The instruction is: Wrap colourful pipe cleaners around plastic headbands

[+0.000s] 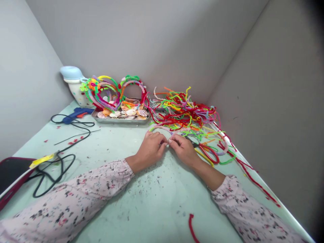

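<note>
My left hand and my right hand meet at the middle of the table, fingertips nearly touching. Each one is pinched closed around a pale pink pipe cleaner band, which arcs up behind the fingers. A lilac bit shows by my right fingertips, and green at the band's left end. Fingers hide the exact spot being gripped. Just right of my right hand lie scissors with red handles, partly under it. Behind them spreads a tangled heap of coloured pipe cleaners.
A metal tray holds seashells and several fuzzy headbands. Left of it are a blue glue gun, its black cable and a white bottle. One red pipe cleaner lies in front. Walls enclose the back and right.
</note>
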`<state>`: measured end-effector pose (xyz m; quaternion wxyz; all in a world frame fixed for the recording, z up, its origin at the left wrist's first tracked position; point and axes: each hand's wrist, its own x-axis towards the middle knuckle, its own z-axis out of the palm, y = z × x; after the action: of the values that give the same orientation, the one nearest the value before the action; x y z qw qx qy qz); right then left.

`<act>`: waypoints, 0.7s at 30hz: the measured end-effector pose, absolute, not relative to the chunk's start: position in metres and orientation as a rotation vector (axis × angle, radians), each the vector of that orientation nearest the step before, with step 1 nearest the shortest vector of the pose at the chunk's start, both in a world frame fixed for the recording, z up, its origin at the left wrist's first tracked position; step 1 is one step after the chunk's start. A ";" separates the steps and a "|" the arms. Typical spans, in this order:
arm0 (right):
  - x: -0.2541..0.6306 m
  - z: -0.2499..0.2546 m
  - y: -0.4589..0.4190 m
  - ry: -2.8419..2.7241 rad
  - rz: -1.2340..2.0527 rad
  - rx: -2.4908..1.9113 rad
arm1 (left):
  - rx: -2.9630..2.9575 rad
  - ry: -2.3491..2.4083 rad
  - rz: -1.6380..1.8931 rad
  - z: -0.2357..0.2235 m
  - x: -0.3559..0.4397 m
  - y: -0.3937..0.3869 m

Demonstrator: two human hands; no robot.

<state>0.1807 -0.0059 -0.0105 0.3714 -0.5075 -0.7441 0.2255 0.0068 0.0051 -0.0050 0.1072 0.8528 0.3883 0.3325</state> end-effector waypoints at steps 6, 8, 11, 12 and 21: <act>0.181 -0.011 -0.005 -1.882 0.607 -1.300 | 2.522 1.127 0.977 -0.004 0.007 0.004; 0.182 -0.011 -0.005 -1.878 0.623 -1.306 | 2.529 1.120 0.981 -0.004 0.007 0.004; 0.183 -0.013 -0.003 -1.867 0.648 -1.312 | 2.539 1.107 0.990 -0.005 0.007 0.004; 0.183 -0.013 -0.003 -1.862 0.659 -1.310 | 2.542 1.101 0.990 -0.006 0.007 0.004; 0.183 -0.014 0.000 -1.848 0.698 -1.297 | 2.554 1.090 0.993 -0.006 0.007 0.005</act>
<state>0.1831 -0.0003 -0.0143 0.3797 -0.5077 -0.7235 0.2733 0.0067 0.0048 -0.0063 0.0963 0.8620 0.3679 0.3351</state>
